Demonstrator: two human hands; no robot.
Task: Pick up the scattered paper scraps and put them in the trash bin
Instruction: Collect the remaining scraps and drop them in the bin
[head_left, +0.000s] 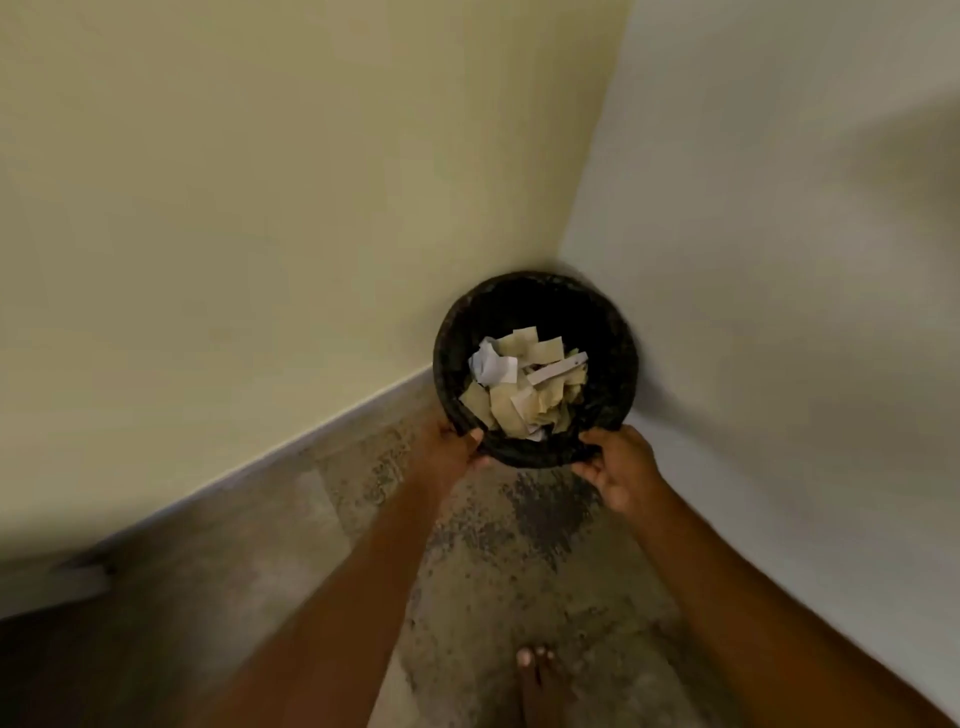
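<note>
Two hands are set on the near rim of the trash bin, a dark round container seen from above in the far corner of the room. The left hand is closed on the near-left part of the rim, with its thumb laid over the edge and its fingers hidden on the outside. The right hand is closed on the near-right part of the rim, with its thumb at the edge and its fingers curled against the outer wall below. Whether the bin is resting on the floor or is lifted cannot be told.

Many paper scraps are piled inside the bin, mostly pale yellow pieces with a few white ones among them, heaped toward its near side. None can be made out on the speckled grey floor near the bin.

The corner is formed by a yellowish left wall and a paler right wall. A white skirting strip is run along the foot of the left wall. A bare foot is seen on the floor at the near edge, between the two forearms.
</note>
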